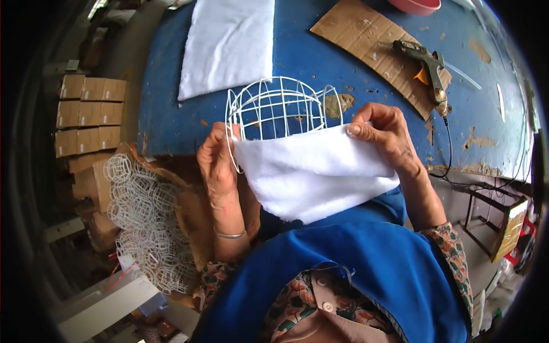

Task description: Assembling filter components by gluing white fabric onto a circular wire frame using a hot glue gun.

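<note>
A white wire cage frame point(278, 107) with two small ear-like loops is held up over the near edge of a blue table point(320, 63). A sheet of white padding fabric point(311, 171) wraps its lower part and hangs toward my lap. My left hand point(216, 163) grips the frame's left side together with the fabric's edge. My right hand point(386, 137) pinches the fabric's upper right corner against the frame, fingers curled over it.
Another white padding sheet point(229, 43) lies at the table's back left. A glue gun point(426, 63) rests on a cardboard piece point(366, 40) at the back right, with a red bowl point(414, 6) behind. A cardboard box of several white wire frames point(148, 220) stands at my left, stacked cartons point(88, 117) beyond.
</note>
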